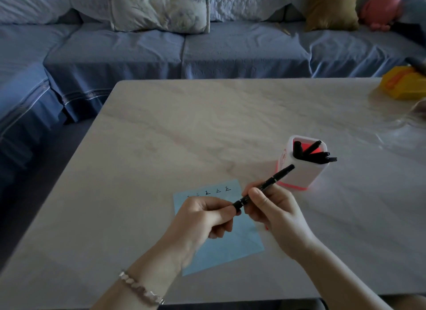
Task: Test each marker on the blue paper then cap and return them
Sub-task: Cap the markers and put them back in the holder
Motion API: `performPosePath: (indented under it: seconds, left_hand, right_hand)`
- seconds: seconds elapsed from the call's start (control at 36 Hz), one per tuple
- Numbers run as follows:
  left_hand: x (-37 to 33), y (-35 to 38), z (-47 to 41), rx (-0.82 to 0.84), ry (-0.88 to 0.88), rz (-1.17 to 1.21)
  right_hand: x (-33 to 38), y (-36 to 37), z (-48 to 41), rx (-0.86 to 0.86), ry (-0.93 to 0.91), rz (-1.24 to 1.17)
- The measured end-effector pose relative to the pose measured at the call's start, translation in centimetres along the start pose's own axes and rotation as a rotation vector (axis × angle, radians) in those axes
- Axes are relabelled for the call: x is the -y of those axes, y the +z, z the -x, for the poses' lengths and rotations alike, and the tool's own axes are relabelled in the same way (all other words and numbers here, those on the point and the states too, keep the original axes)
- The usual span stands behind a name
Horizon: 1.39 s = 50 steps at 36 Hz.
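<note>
A marker [265,185] is held above the paper [230,247] by the right hand [274,212]; its cap end is pinched by the left hand [205,215]. If pressed crookedly, the cap may slip and ink could be smeared on the fingers.

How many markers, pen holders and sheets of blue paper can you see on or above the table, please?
Markers in the pen holder: 4 (by the ends showing above its rim)
Marker held in the left hand and right hand: 1
Pen holders: 1
Blue paper sheets: 1
Total: 7
</note>
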<state>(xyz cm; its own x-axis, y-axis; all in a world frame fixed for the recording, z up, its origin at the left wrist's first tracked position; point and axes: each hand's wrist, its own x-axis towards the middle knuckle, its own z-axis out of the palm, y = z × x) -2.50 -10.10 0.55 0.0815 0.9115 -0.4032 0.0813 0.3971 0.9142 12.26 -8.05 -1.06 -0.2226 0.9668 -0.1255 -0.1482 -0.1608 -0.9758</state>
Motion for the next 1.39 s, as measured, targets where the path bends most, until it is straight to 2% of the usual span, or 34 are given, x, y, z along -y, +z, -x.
performPosePath:
  seconds: [0.08,0.14,0.19,0.25,0.33,0.39,0.44,0.5,0.61,0.69,0.78,0.89,0.97,1.06,1.19,1.39]
  left_hand:
    - [0.6,0.2,-0.5,-0.139,0.232,-0.437]
    - [0.8,0.4,-0.7,-0.202,0.375,-0.578]
    - [0.9,0.5,-1.1,-0.244,0.417,-0.54]
    - [0.9,0.7,-1.6,-0.252,0.359,-0.453]
    - [1.1,0.9,-2.2,-0.256,0.278,-0.385]
    - [1.3,0.9,-2.4,-0.276,0.279,-0.36]
    - [1.5,0.9,-2.5,-0.279,0.285,-0.351]
    - [1.5,1.0,-2.6,-0.271,0.295,-0.347]
    - [1.1,1.7,-2.4,-0.19,0.382,-0.368]
    - [0.7,2.4,-2.2,-0.103,0.437,-0.374]
    - [0.9,2.8,-2.4,-0.045,0.453,-0.425]
    - [1.6,2.6,-2.7,0.025,0.373,-0.465]
    - [2.3,2.8,-3.1,0.047,0.331,-0.533]
    - [3.0,3.1,-3.7,0.061,0.297,-0.582]
    - [3.8,4.0,-4.7,0.051,0.255,-0.677]
    - [4.0,5.7,-5.9,0.052,0.271,-0.773]
  right_hand:
    - [-1.1,0.1,-0.5,-0.07,0.127,-0.124]
    - [-1.0,0.4,-0.8,-0.123,0.151,-0.21]
    - [-0.7,0.7,-1.0,-0.159,0.156,-0.218]
    - [-0.5,0.8,-1.2,-0.22,0.189,-0.145]
    - [-0.7,0.2,-1.1,-0.353,0.191,0.17]
    - [-1.1,-0.5,-0.8,-0.421,0.061,0.401]
    - [-1.5,-1.3,-0.4,-0.431,-0.158,0.657]
    - [-1.9,-2.1,-0.3,-0.341,-0.36,0.899]
    - [-2.2,-3.3,-0.4,-0.155,-0.589,1.178]
    - [-1.9,-3.9,-0.7,-0.114,-0.698,1.202]
    - [-1.1,-5.4,-1.0,-0.139,-0.698,1.111]
    - [1.7,-8.3,-1.6,-0.435,-0.745,0.927]
    - [4.4,-10.8,-2.3,-0.663,-0.739,0.723]
    - [5.6,-12.8,-3.5,-0.77,-0.624,0.56]
    - [4.2,-13.8,-6.0,-0.731,-0.238,0.644]
    - [3.1,-13.6,-7.5,-0.683,-0.213,0.924]
